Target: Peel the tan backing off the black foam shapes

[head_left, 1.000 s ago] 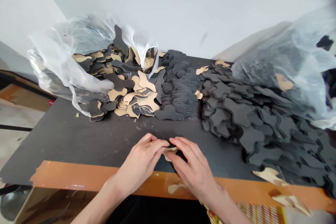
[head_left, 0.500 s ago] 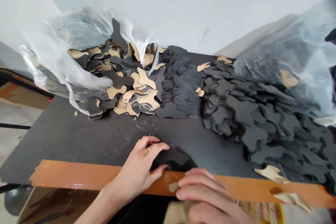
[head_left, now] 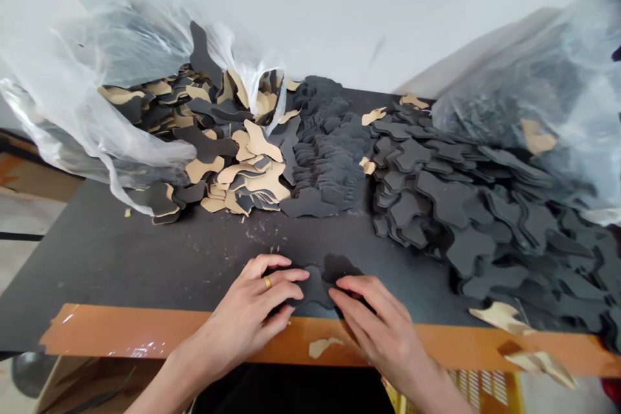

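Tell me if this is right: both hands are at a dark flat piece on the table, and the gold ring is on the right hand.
Not quite: the head view shows the gold ring on the left hand, not the right hand. Both hands are indeed at a dark flat piece on the table.

Tabletop [head_left: 126, 259] left of left hand [head_left: 259, 301]: bare, low sideways passage available. Space between left hand and right hand [head_left: 376, 314]: occupied by 1 dark cutout [head_left: 314, 288]. Straight back: dark row [head_left: 330, 162] obstructs. Rightward: dark pile [head_left: 466, 220] obstructs low passage. Gap between row and pile: narrow, tan scrap [head_left: 367, 165] inside.
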`<state>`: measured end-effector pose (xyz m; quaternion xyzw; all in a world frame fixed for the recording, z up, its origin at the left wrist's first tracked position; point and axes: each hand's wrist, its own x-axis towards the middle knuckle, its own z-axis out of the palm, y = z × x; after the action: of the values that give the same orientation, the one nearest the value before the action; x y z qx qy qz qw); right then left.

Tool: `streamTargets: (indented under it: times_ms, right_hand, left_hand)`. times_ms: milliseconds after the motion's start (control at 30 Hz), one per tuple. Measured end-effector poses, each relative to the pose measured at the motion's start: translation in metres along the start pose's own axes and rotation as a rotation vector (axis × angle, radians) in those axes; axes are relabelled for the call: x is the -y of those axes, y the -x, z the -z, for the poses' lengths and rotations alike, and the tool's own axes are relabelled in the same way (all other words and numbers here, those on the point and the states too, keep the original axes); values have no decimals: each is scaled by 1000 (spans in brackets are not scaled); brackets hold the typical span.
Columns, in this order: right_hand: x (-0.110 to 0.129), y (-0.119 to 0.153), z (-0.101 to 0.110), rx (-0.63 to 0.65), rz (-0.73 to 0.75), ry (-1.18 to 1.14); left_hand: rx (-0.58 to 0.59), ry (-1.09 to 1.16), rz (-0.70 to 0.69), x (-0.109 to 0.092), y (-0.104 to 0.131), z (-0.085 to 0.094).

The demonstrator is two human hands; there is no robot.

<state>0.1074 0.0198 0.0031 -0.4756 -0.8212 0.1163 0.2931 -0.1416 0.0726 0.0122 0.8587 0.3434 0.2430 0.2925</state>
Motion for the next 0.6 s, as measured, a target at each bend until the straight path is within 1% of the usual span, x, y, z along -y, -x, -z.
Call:
streamTargets:
  times_ms: [233,367,600]
  right_hand:
    - [0,8,5,61,49,61]
    - [0,7,7,74,85,85]
    - [1,4,11,104,95,101]
  left_hand:
    - [-64,-34,-53,2,0,-2]
    - [-94,-42,-82,4,0,-4]
    - [-69,-72,-78,1,5,-1]
